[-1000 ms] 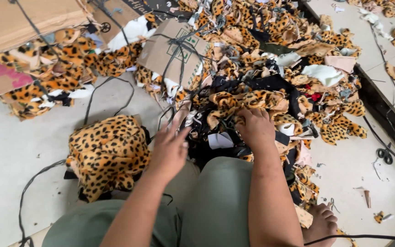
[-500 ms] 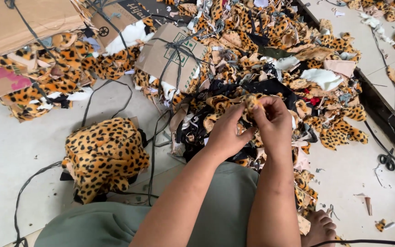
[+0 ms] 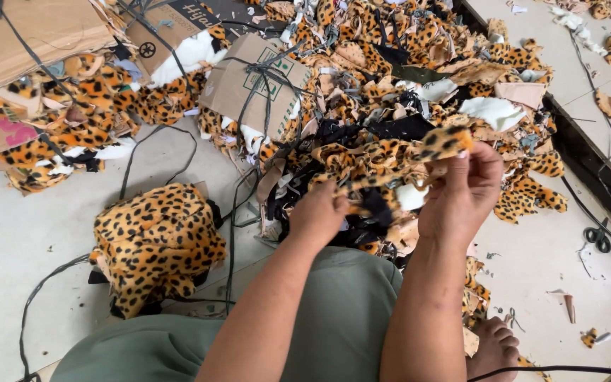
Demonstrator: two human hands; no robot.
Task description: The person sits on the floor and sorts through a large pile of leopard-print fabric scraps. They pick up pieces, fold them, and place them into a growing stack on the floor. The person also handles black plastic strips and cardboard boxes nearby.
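Observation:
I sit on the floor before a big heap of leopard-print fabric scraps [image 3: 419, 78]. My right hand [image 3: 464, 191] is raised and pinches one end of a long leopard-print strip [image 3: 404, 159]. My left hand [image 3: 319, 212] is lower, closed around the other end of that strip near the dark scraps in front of my knee. The strip stretches between both hands above the heap.
A stuffed leopard-print bundle [image 3: 153, 244] lies at my left. Tied cardboard-wrapped bundles [image 3: 252, 85] and a cardboard sheet [image 3: 30, 35] sit behind it. Black cords [image 3: 235, 233] trail over the floor. Scissors [image 3: 597, 237] lie at right beside a dark ledge [image 3: 588, 163]. My bare foot [image 3: 493, 346] is at lower right.
Both hands went from pressing into the heap to gripping a strip. The right hand has lifted up and to the right, drawing the strip out; the left stays low.

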